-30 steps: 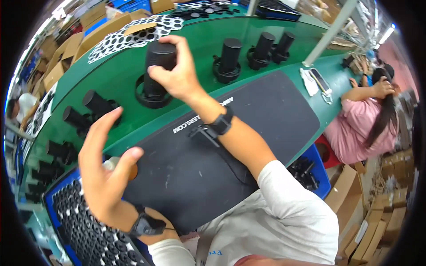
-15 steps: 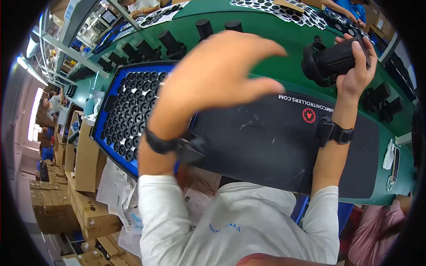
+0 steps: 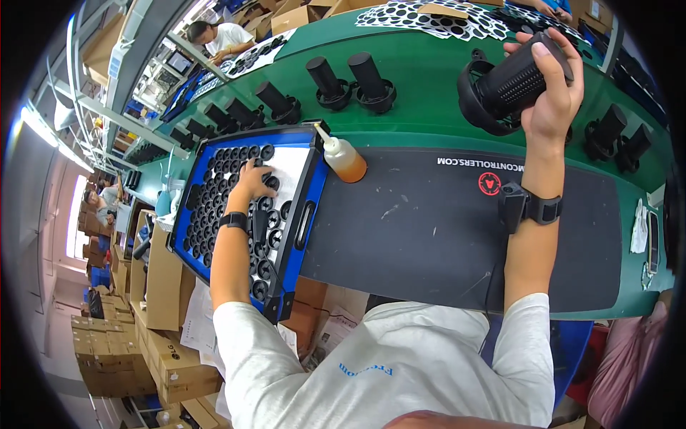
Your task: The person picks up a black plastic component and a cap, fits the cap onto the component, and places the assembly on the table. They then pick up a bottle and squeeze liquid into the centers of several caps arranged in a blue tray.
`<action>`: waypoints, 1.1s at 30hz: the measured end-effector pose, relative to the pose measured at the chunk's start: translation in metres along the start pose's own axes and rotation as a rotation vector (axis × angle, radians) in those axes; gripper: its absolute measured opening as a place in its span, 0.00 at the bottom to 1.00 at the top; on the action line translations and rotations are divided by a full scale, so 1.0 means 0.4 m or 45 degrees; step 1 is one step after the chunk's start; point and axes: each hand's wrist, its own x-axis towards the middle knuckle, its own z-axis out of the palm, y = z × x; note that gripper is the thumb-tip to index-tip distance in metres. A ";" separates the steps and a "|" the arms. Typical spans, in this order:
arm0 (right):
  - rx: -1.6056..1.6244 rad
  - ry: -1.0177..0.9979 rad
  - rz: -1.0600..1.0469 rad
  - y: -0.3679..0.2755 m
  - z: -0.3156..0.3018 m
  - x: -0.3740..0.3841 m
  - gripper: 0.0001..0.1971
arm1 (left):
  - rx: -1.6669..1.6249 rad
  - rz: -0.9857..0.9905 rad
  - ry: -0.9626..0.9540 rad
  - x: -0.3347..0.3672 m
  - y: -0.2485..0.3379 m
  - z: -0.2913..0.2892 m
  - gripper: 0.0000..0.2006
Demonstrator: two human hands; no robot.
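Note:
My right hand (image 3: 554, 93) is raised over the far right of the bench, fingers wrapped round a black cylindrical housing (image 3: 511, 86). Rows of small holes run along its side, and a wide round collar is at its left end. My left hand (image 3: 250, 182) is down in a blue tray (image 3: 296, 207) with a black rim. Its thumb and forefinger close on either side of a small black round part (image 3: 271, 181). Many similar round parts (image 3: 214, 193) lie in rows on a white sheet there; my hand and wrist device hide some.
A bottle of amber liquid (image 3: 346, 161) stands beside the tray on a black mat (image 3: 400, 229). Similar black cylinders (image 3: 371, 82) line the green bench behind. Sheets with black discs (image 3: 443, 23) lie farther back, near other people. Cardboard boxes (image 3: 171, 365) stand at lower left.
My left hand has swung down and left, from above the mat into the tray. The bottle now shows. My right hand still holds the housing, slightly farther left and higher.

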 end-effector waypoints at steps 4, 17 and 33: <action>0.040 0.001 0.018 -0.006 -0.011 0.003 0.22 | 0.103 0.003 0.009 -0.004 0.020 0.003 0.33; 0.850 0.021 0.289 -0.013 -0.022 0.026 0.21 | -1.498 1.023 0.350 -0.177 0.551 -0.380 0.24; 0.762 0.229 0.396 0.017 -0.022 0.022 0.25 | -2.981 0.875 -0.806 -0.140 0.885 -0.270 0.24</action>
